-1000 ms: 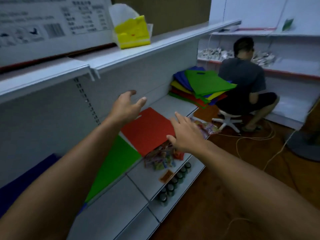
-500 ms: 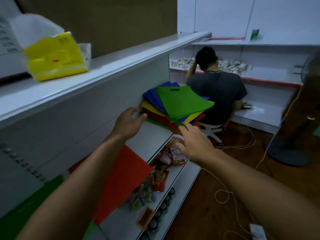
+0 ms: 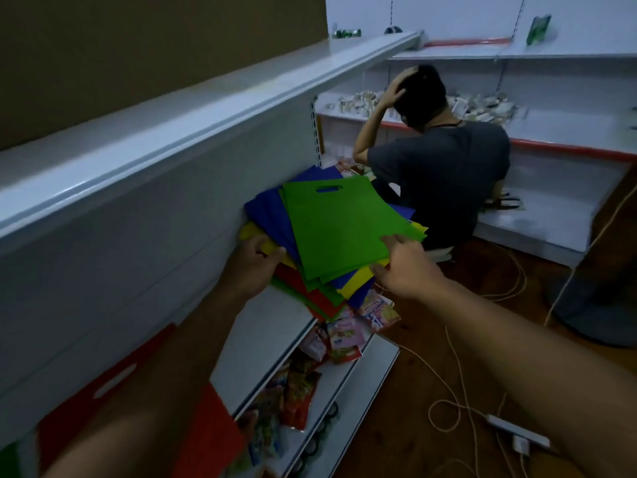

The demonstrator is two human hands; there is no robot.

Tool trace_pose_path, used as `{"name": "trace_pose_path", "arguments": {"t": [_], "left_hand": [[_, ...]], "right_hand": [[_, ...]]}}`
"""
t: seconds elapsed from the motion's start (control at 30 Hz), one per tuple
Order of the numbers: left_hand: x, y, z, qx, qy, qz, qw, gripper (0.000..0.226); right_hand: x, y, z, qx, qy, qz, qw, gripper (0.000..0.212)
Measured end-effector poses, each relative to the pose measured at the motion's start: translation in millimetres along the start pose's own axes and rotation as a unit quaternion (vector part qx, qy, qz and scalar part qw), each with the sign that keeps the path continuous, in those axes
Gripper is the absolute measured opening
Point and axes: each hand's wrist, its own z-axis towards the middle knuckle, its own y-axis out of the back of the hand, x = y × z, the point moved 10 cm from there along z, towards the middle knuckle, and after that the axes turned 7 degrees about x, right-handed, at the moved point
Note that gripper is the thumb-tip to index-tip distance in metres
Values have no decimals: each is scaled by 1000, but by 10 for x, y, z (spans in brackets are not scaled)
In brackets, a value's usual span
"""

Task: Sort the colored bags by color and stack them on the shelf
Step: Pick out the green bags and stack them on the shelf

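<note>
A mixed pile of flat bags lies on the white shelf (image 3: pixel 262 336): a green bag (image 3: pixel 344 222) on top, blue bags (image 3: pixel 272 215), yellow (image 3: pixel 355 284) and red (image 3: pixel 310 298) ones underneath. My left hand (image 3: pixel 253 263) is at the pile's left edge, fingers curled onto a yellow bag's edge. My right hand (image 3: pixel 403 267) pinches the near right corner of the green bag. A single red bag (image 3: pixel 203 439) lies on the shelf near me, partly hidden by my left arm.
Snack packets (image 3: pixel 344 336) and small jars (image 3: pixel 313 446) fill the lower shelf. A person (image 3: pixel 444 167) sits on a stool just past the pile. Cables and a power strip (image 3: pixel 517 434) lie on the wooden floor; a fan base (image 3: pixel 599 308) stands at the right.
I have moved along the shelf toward the mixed pile. Both hands left the red bag behind and reached the pile, the right one taking the green bag's corner.
</note>
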Motion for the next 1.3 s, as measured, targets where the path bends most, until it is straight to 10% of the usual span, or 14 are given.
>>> {"name": "trace_pose_path", "arguments": {"t": [0.87,1.07,1.3], "left_hand": [[583,-520,1093,-86,185,-53,977,42],[695,-494,1065,-85,185,-152,967,7],[617,-511,1122,-80,168,-300,935,31]], "right_hand": [[-350,-402,1400,91,101,-3,991,83],[-274,-267,1376,86,145,107,980,88],[-258,-303,1319,141,173,162,961,95]]}}
